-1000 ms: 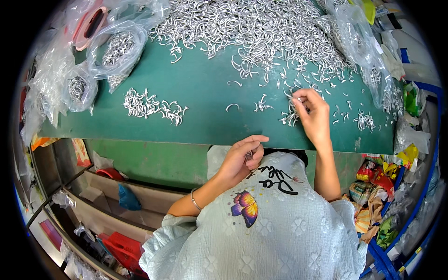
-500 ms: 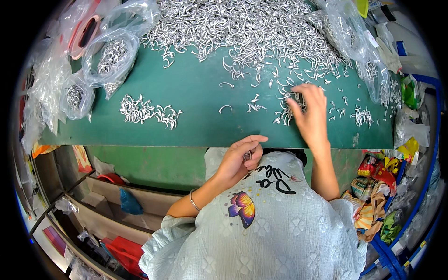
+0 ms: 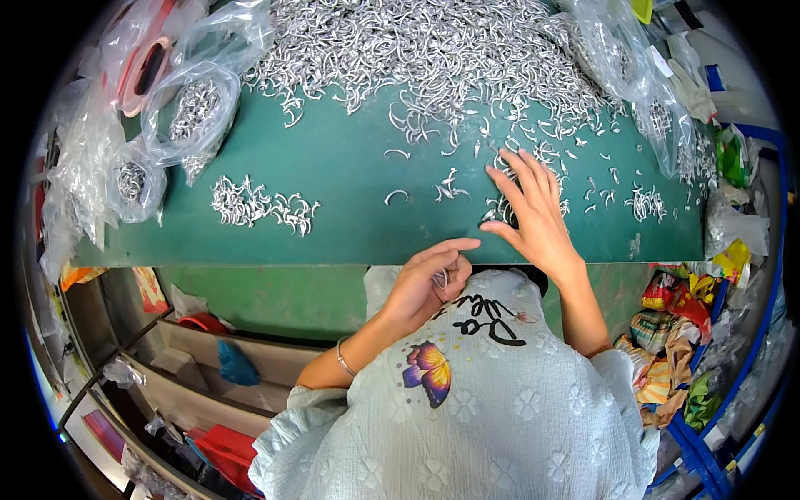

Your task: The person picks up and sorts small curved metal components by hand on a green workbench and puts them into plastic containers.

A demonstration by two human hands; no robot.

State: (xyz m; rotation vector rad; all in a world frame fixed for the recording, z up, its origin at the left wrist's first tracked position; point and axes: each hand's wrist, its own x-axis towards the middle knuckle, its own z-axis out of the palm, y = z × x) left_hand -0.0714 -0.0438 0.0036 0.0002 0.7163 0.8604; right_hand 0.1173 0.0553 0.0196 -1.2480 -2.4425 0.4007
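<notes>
Small curved silver metal pieces lie in a big heap [image 3: 433,50] at the far side of the green table [image 3: 333,154]. At the near table edge, my left hand [image 3: 414,283] is curled, and a curved silver piece [image 3: 442,278] shows between its fingers. My right hand [image 3: 540,218] spreads its fingers, palm down, over a small cluster of the same pieces, partly hidden beneath it. Its thumb reaches to the cluster's near side. Left of it lie a few loose pieces [image 3: 451,190] and a single one [image 3: 397,197].
A separate group of pieces [image 3: 250,202] lies at the left, near open clear bags [image 3: 196,112] of pieces. Another small group [image 3: 645,202] and a clear bag [image 3: 621,62] are on the right. Below the table stand a beige trough [image 3: 275,371] and colourful packets [image 3: 679,304].
My right hand has shifted slightly left and its fingers have spread and stretched over the cluster. My left hand stays almost in place. The whole view has moved a little.
</notes>
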